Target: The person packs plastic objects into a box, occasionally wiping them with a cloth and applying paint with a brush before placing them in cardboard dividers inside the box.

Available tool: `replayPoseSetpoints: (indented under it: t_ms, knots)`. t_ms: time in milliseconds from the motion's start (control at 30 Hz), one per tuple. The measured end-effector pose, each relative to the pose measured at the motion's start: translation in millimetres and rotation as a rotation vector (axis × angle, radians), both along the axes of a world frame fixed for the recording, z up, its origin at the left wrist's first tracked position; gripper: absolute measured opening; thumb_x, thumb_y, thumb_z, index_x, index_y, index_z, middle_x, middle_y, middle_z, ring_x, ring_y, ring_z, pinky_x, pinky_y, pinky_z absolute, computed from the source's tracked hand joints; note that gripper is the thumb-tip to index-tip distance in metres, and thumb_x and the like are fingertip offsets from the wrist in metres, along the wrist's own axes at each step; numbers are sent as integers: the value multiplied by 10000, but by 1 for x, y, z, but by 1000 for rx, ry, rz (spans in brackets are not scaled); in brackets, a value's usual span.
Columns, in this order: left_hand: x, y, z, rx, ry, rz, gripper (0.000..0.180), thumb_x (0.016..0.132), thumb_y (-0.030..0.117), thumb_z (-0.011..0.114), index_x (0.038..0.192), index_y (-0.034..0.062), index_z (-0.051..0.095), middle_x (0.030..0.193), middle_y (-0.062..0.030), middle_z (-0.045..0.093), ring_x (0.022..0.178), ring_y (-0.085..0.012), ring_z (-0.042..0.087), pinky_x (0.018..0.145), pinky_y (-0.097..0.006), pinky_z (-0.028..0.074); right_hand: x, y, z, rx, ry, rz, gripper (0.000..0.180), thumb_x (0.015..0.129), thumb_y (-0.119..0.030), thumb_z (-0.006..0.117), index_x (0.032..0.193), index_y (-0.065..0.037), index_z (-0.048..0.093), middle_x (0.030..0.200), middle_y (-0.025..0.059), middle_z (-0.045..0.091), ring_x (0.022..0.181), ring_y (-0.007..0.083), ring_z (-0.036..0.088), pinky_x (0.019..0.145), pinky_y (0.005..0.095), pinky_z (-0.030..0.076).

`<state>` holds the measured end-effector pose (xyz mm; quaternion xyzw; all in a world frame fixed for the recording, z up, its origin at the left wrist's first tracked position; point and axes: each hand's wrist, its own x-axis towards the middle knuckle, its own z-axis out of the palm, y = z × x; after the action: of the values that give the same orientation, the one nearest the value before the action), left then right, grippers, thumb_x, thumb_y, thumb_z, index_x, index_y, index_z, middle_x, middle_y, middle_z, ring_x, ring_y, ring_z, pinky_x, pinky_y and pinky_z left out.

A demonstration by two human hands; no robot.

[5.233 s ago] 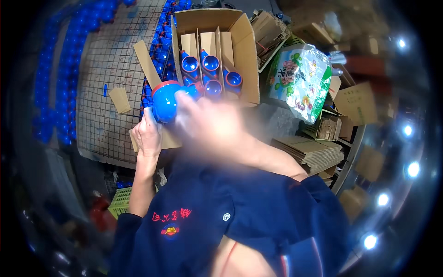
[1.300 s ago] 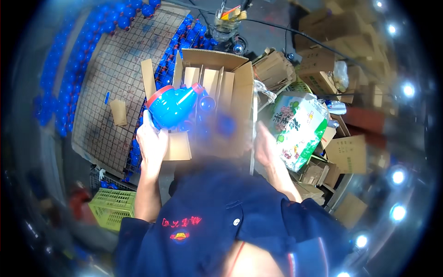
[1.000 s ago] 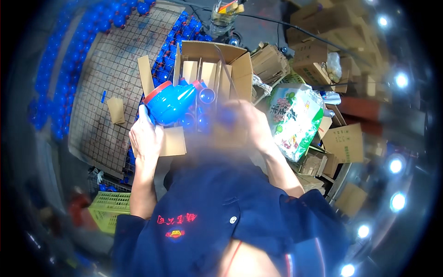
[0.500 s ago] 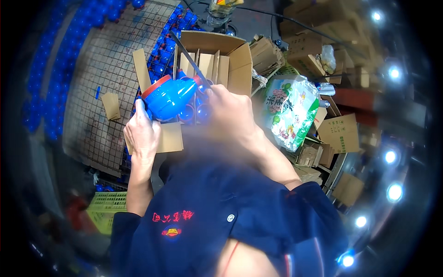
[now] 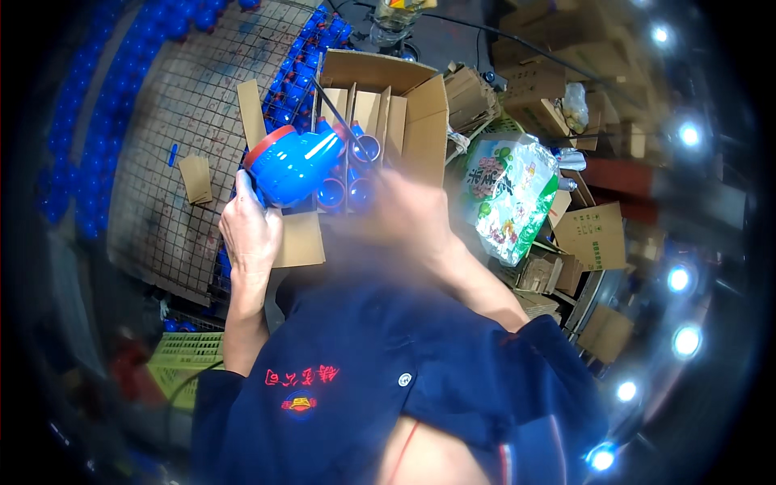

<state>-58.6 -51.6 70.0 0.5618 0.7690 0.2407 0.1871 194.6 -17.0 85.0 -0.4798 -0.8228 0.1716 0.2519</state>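
Observation:
My left hand (image 5: 249, 230) holds a round blue plastic vessel (image 5: 295, 166) with a red rim, lifted in front of an open cardboard box (image 5: 420, 113). The box has cardboard dividers and holds several blue pieces (image 5: 356, 174) standing in its cells. My right hand (image 5: 408, 214) is blurred, raised just right of the blue vessel and close to the box front; whether it grips anything does not show.
A wire-mesh table (image 5: 174, 145) lies to the left with a cardboard scrap (image 5: 196, 178) on it and rows of blue parts (image 5: 69, 121) along its edge. A green-and-white printed bag (image 5: 509, 194) and piled cardboard boxes (image 5: 594, 234) stand right. A green crate (image 5: 182, 364) sits low left.
The blue vessel stays in my left hand and has tilted a little toward the box. My right hand has come up beside it from lower right.

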Motion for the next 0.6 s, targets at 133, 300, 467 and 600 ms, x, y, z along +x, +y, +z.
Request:
replayPoseSetpoints:
  t_ms: [133, 300, 467, 600]
  knots:
    - [-9, 6, 13, -48, 13, 54, 388, 802, 63, 677, 1149, -23, 526, 794, -246, 678, 798, -454, 668, 702, -500, 531, 42, -43, -1, -26, 88, -60, 160, 835, -12, 709, 985, -57, 679, 626, 98, 619, 520, 256, 627, 490, 344, 495]
    - [-18, 4, 11, -48, 80, -1, 443, 770, 53, 660, 1188, -5, 524, 852, -246, 678, 796, -453, 662, 690, -512, 521, 4, 2, 27, 4, -20, -33, 125, 901, -107, 684, 1020, -68, 687, 620, 113, 610, 516, 258, 628, 488, 354, 486]
    - [-14, 2, 11, -25, 57, -30, 413, 756, 33, 644, 1150, 5, 523, 824, -241, 669, 778, -453, 658, 685, -520, 516, -26, 36, 21, 47, 10, 38, 103, 943, -179, 632, 974, -88, 666, 647, 131, 616, 540, 282, 635, 510, 364, 499]
    - [-16, -1, 7, -14, 75, -37, 404, 739, 12, 628, 1126, 11, 515, 803, -240, 663, 764, -451, 657, 673, -523, 514, -33, 40, 15, -96, 95, 50, 110, 956, -188, 609, 981, -94, 660, 666, 152, 617, 570, 306, 639, 542, 393, 507]
